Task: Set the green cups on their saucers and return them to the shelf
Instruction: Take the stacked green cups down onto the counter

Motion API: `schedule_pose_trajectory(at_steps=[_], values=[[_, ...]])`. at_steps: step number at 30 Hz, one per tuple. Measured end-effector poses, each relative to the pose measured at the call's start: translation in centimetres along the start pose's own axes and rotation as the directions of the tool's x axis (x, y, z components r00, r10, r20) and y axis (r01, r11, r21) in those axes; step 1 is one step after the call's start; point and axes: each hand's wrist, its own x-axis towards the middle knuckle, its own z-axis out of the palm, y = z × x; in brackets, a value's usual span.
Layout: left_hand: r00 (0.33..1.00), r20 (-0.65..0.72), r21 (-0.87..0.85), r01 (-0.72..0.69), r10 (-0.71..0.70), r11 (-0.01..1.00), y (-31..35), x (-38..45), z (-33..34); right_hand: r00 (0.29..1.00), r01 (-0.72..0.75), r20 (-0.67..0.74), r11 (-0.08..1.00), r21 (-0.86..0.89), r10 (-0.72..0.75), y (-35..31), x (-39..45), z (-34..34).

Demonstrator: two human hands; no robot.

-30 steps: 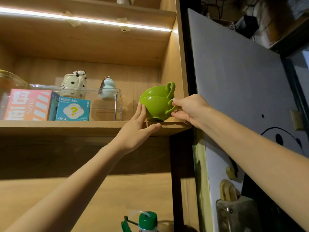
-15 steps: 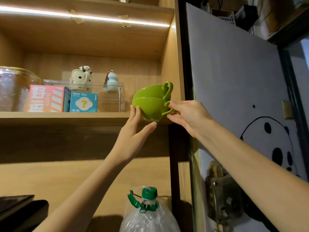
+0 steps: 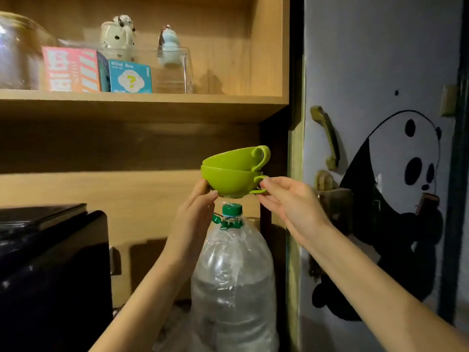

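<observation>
Two green cups (image 3: 234, 171), one nested in the other, are up in the air, below the wooden shelf (image 3: 142, 104) and right above the green cap of a big clear water bottle (image 3: 233, 283). The left hand (image 3: 196, 212) props the lower cup from its left underside, fingers curled up against the bowl and thumb tucked beneath. The right hand (image 3: 286, 203) pinches the lower cup's handle, thumb on top and fingers underneath, clamped on it. Both handles point right.

Up on the shelf: a glass bowl (image 3: 17, 52) at far left, a pink striped box (image 3: 72, 69), a blue box (image 3: 130, 77) with a question mark beside it, and behind them a clear case (image 3: 175, 69) carrying a spotted white figurine (image 3: 118, 34) and a pale blue one (image 3: 168, 45). The shelf's right end, by the side panel, is bare wood.

Lower left sits a glossy black appliance (image 3: 50, 270). To the right, a grey door (image 3: 380, 72) with a panda drawing (image 3: 406, 199) and a brass handle (image 3: 327, 137). Lighting is dim and warm.
</observation>
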Motion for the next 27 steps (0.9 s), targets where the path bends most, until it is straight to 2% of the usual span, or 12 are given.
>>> schedule_pose_trajectory(at_steps=[2,5,9,12,14,17,21,27], values=[[0.999,-0.011,-0.056,0.043,-0.044,0.998,-1.6,-1.8,-0.4,1.0,-0.026,0.003,0.999,0.023,0.026,2.3,-1.6,-0.6],[0.983,-0.03,-0.127,0.176,-0.181,0.976,-3.8,-4.4,-0.7,0.998,-0.06,-0.014,0.998,0.038,0.06,6.0,-3.9,-1.6],[0.947,-0.225,-0.106,0.211,-0.231,0.972,-6.7,-8.6,0.1,0.992,-0.127,-0.027,0.992,0.006,0.127,11.1,-7.2,-3.2],[0.911,-0.311,-0.103,0.251,-0.271,0.963,-8.5,-11.6,0.6,0.988,-0.144,-0.061,0.99,-0.013,0.143,14.1,-10.0,-3.8],[0.867,-0.371,-0.16,0.293,-0.332,0.943,-9.8,-13.2,0.7,0.986,-0.147,-0.092,0.988,-0.053,0.142,15.9,-12.0,-4.1],[0.765,-0.47,-0.282,0.344,-0.441,0.896,-11.5,-15.3,1.0,0.981,-0.169,-0.11,0.982,-0.082,0.16,18.3,-15.1,-4.7],[0.689,-0.494,-0.291,0.444,-0.531,0.847,-14.1,-19.2,1.5,0.974,-0.213,-0.104,0.967,-0.138,0.2,21.2,-19.5,-5.9],[0.529,-0.529,-0.404,0.531,-0.664,0.745,-16.6,-23.5,1.9,0.957,-0.285,-0.122,0.928,-0.239,0.263,24.7,-23.8,-7.1]])
